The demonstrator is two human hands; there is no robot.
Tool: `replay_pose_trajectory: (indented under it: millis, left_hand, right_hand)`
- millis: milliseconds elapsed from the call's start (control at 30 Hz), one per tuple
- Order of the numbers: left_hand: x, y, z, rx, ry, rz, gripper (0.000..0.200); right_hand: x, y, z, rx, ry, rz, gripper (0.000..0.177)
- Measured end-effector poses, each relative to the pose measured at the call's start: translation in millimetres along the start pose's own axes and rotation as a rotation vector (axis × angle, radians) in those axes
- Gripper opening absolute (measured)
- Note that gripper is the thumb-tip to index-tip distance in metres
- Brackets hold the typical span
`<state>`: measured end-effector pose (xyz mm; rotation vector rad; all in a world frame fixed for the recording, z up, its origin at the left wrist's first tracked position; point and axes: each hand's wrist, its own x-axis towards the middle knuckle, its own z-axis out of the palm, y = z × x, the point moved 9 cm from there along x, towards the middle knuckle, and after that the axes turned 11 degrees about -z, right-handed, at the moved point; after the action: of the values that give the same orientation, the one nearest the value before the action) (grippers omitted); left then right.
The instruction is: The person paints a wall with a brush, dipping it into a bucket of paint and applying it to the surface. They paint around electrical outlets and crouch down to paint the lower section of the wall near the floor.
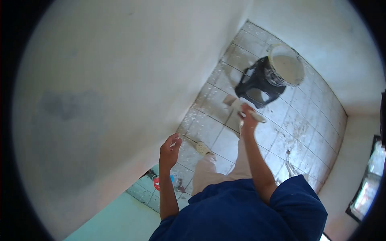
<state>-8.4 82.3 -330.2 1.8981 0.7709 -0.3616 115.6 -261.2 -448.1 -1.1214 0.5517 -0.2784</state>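
Note:
My right hand (248,116) is wrapped round a wide paintbrush (237,105). The brush's pale bristle end points up and left, and the end of its handle sticks out to the right of my fingers. Just beyond it stands a black plastic stool (263,82), which carries a bucket (274,77) of off-white paint. My left hand (170,150) is raised beside the wall (120,80), holding nothing, with its fingers loosely bent and apart. A grey, darker patch (66,105) marks that wall.
Paint spots and smears cover the tiled floor (201,128). A cream clog (203,148) is on one foot below me. Red and blue items (157,183) lie on the floor behind my left arm. Walls meet the floor at the far corner, and a dark-framed window (368,184) is on the right.

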Motion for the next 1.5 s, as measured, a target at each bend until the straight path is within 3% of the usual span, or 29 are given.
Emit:
replay_pose_trajectory:
  millis: [167, 267, 367, 500, 633, 800, 967, 1067, 1167, 1333, 1400, 1433, 1500]
  left_hand:
    - [47, 57, 137, 0.062, -0.241, 0.048, 0.037]
    - [72, 115, 235, 0.09, -0.34, 0.135, 0.038]
    - [94, 187, 329, 0.134, -0.413, 0.263, 0.045]
    - [122, 261, 441, 0.199, -0.446, 0.471, 0.059]
    - [142, 286, 517, 0.377, -0.294, 0.617, 0.069]
    - [151, 279, 550, 0.471, -0.231, 0.631, 0.071]
    - [153, 273, 552, 0.455, -0.238, 0.618, 0.07]
    - [154, 276, 550, 0.459, -0.234, 0.631, 0.069]
    - [154, 278, 549, 0.472, -0.235, 0.632, 0.069]
    - [155, 271, 552, 0.462, -0.214, 0.616, 0.07]
    - [158, 262, 555, 0.357, -0.153, 0.668, 0.068]
    - [155, 265, 552, 0.336, -0.122, 0.718, 0.068]
    - [158, 259, 548, 0.347, -0.129, 0.615, 0.065]
  right_hand:
    - [119, -178, -92, -0.134, 0.022, -0.318, 0.032]
    - [203, -241, -118, -0.344, 0.015, -0.418, 0.029]
    - [294, -248, -125, -0.539, -0.133, -0.399, 0.026]
    - [395, -206, -102, -0.898, -0.466, -0.449, 0.018]
    - [455, -143, -77, -0.999, -0.663, -0.415, 0.015]
    - [496, -80, -75, -1.041, -0.791, -0.344, 0.014]
    - [508, -69, -81, -1.01, -0.795, -0.292, 0.015]
    - [512, -75, -97, -0.812, -0.643, -0.011, 0.018]
    - [498, -109, -103, -0.638, -0.501, 0.079, 0.024]
    - [450, -144, -143, -0.576, -0.325, -0.108, 0.021]
    - [419, -166, -153, -0.841, -0.391, -0.489, 0.016]
    - [405, -167, -158, -0.927, -0.396, -0.573, 0.01]
    - [381, -163, -164, -0.878, -0.467, -0.736, 0.007]
